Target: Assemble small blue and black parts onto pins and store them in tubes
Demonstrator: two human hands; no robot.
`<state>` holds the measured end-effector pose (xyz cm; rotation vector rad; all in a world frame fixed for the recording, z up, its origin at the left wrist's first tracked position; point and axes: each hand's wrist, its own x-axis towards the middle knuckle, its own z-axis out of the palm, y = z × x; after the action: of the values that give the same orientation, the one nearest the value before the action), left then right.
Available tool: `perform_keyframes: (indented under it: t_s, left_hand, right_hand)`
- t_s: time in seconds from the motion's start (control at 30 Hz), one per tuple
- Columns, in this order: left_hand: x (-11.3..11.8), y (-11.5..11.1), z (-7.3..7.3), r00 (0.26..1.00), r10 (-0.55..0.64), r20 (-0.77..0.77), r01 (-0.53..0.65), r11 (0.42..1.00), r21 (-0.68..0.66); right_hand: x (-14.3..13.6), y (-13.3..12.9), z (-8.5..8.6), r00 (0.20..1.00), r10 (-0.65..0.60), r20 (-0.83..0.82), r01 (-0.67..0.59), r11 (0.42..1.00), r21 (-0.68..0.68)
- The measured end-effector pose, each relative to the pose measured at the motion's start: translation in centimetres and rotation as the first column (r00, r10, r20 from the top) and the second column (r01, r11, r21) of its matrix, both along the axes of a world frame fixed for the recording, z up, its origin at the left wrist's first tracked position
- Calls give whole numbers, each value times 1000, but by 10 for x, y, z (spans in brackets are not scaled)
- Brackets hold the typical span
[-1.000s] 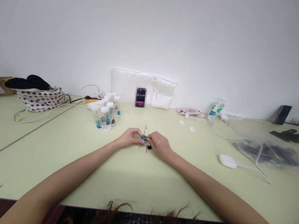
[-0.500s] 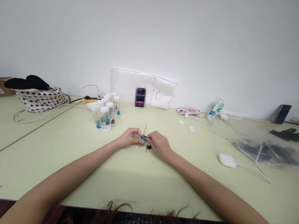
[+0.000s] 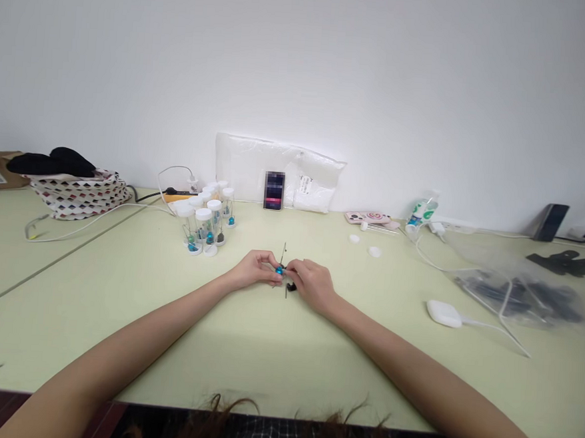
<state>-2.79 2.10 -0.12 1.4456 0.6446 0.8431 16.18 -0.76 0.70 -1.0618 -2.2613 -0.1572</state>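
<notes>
My left hand pinches a small shiny blue bead-like piece between thumb and forefinger, low over the middle of the table. Facing it, my right hand is closed at the fingertips against the same piece; what exactly it pinches is too small to make out. A thin dark wire stands up just beyond the fingertips. Under the right fingers a short thin rod and a small black piece show. Beyond my left hand, several clear tubes with white caps hold blue and dark pieces on wires.
A phone leans on white padded packaging at the wall. Right of centre lie two white caps, a clear tube and a pink phone case. Farther right are a bottle, a white device and a plastic bag. A woven basket stands left.
My right hand has shifted very slightly at the fingertips. The left hand and the blue piece stay almost in place.
</notes>
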Motion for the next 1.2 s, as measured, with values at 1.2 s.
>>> perform_keyframes:
  t_s: [1.2]
  left_hand:
    - [1, -2, 1, 1000, 13, 1, -13, 1000, 9]
  right_hand:
    - [3, 4, 0, 999, 27, -28, -27, 1000, -14]
